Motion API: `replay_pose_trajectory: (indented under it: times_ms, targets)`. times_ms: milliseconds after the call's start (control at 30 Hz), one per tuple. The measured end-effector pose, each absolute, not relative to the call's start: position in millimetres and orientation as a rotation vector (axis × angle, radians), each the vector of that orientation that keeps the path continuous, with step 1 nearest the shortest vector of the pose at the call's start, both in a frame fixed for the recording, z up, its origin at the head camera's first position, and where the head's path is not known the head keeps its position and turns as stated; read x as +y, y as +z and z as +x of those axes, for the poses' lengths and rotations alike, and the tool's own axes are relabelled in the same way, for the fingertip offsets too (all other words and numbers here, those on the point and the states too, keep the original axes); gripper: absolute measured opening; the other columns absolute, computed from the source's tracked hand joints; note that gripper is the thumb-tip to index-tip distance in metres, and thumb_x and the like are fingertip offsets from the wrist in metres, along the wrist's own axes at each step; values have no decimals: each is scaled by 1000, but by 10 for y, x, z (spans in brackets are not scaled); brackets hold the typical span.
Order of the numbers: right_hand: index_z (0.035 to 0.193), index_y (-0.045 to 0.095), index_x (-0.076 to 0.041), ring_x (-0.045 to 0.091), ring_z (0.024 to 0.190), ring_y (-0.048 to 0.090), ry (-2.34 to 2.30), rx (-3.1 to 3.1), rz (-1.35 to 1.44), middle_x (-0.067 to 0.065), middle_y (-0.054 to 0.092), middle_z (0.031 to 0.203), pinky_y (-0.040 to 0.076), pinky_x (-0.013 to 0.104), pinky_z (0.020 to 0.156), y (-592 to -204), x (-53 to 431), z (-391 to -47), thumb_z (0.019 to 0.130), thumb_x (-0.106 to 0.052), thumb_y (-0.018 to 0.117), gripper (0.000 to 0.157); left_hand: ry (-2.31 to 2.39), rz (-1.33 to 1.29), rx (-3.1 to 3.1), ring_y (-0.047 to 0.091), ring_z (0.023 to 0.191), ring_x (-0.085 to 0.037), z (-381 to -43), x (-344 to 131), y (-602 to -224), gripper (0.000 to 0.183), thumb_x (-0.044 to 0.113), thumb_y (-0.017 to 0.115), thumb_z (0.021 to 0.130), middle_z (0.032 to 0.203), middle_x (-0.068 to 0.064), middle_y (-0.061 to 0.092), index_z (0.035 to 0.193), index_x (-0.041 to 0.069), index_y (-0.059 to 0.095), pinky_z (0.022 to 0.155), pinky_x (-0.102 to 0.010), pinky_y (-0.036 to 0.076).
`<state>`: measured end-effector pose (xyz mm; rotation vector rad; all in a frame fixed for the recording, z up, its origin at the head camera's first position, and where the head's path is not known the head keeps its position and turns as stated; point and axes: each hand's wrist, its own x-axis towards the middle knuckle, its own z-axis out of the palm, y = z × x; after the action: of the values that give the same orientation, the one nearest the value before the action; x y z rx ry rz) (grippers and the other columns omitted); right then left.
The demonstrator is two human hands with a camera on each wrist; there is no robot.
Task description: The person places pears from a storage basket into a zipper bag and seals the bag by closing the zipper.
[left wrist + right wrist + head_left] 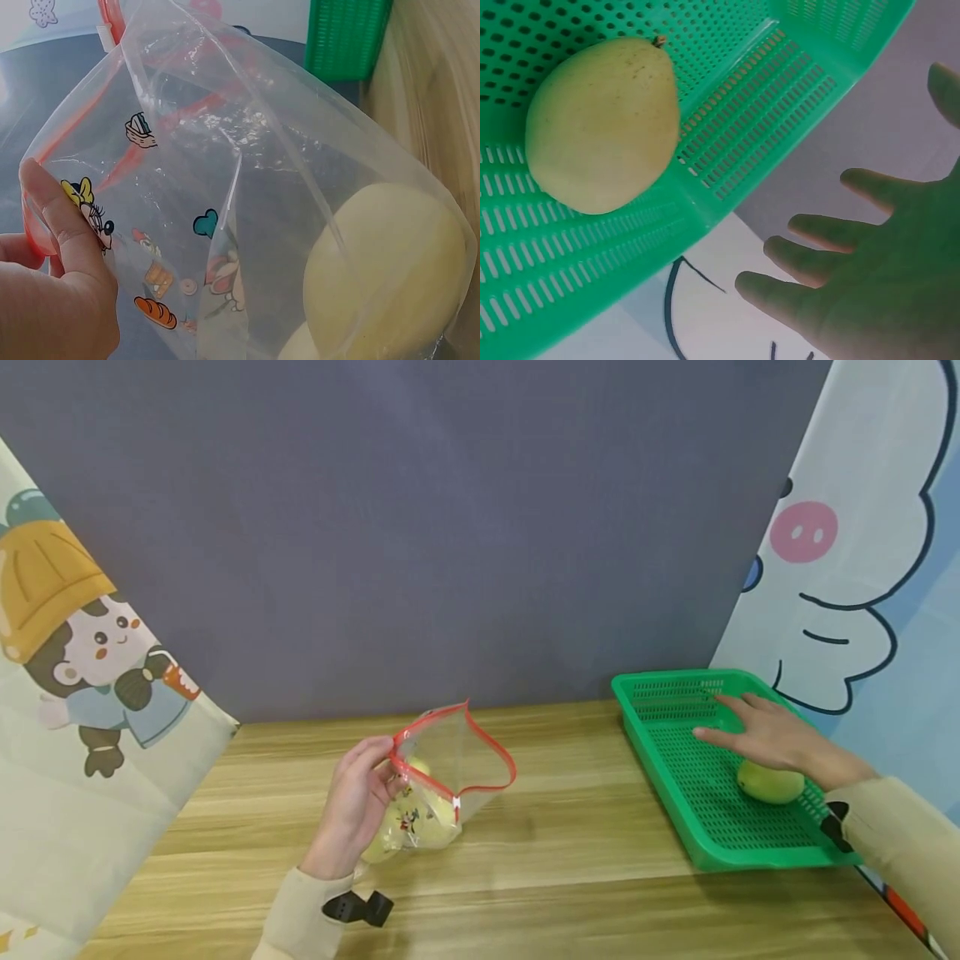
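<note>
My left hand (352, 800) grips the rim of a clear zip bag (468, 760) with a red seal strip and cartoon prints. The bag's mouth gapes to the right. Pale yellow fruits (390, 270) lie in its lower part, partly hidden by the prints and folds. Over at the right, my right hand (776, 735) hovers above a green basket (667, 785), fingers spread and holding nothing. One yellow-green, mango-like fruit (604, 127) with a short brown stem lies in the basket. In the head view it is below the right hand, which partly covers it.
The wooden table (555, 860) runs beneath bag and basket. A grey panel (480, 543) stands behind it. Cartoon-printed cloths flank both sides, the right one (847, 635) close behind the basket. The basket has raised, slotted walls.
</note>
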<state>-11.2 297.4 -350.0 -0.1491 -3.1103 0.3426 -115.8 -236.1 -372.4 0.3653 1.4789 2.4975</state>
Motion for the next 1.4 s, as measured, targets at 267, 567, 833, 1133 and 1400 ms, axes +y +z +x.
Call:
replay_pose_trajectory:
  times_ms: [267, 567, 833, 1133, 1400]
  targets:
    - [149, 29, 17, 70, 129, 25, 386, -3124, -154, 52, 23, 145, 28, 83, 98, -3527, 3085, -124, 102, -57, 49, 90, 2495, 361, 1471, 62, 71, -9, -1164, -2363, -3714, 18, 12, 55, 105, 85, 0, 64, 93, 11, 69, 62, -19, 56]
    - [146, 33, 19, 71, 125, 31, 311, -3156, -170, 52, 28, 142, 34, 81, 95, -3517, 3004, 67, 100, -58, 52, 91, 2491, 372, 1470, 62, 69, -9, -1136, -2438, -3718, 20, 11, 54, 105, 83, 1, 64, 91, 12, 68, 60, -19, 56]
    - [146, 35, 17, 71, 124, 32, 315, -3193, -193, 52, 29, 142, 36, 82, 91, -3624, 2908, 339, 99, -59, 54, 91, 2465, 402, 1459, 62, 70, -9, -1086, -2551, -3740, 21, 11, 53, 105, 83, 1, 65, 91, 12, 69, 61, -20, 56]
    - [146, 35, 17, 70, 125, 31, 407, -3184, -190, 52, 29, 142, 34, 82, 92, -3688, 2936, 484, 99, -54, 58, 88, 2469, 417, 1438, 62, 70, -9, -1056, -2584, -3746, 21, 11, 53, 105, 83, 0, 65, 92, 11, 69, 61, -20, 56]
    - [145, 36, 16, 71, 123, 33, 416, -3206, -193, 52, 30, 142, 38, 80, 90, -3737, 2951, 577, 98, -54, 59, 88, 2461, 422, 1447, 63, 71, -9, -1033, -2597, -3741, 21, 11, 53, 105, 84, 1, 65, 92, 12, 70, 62, -19, 56]
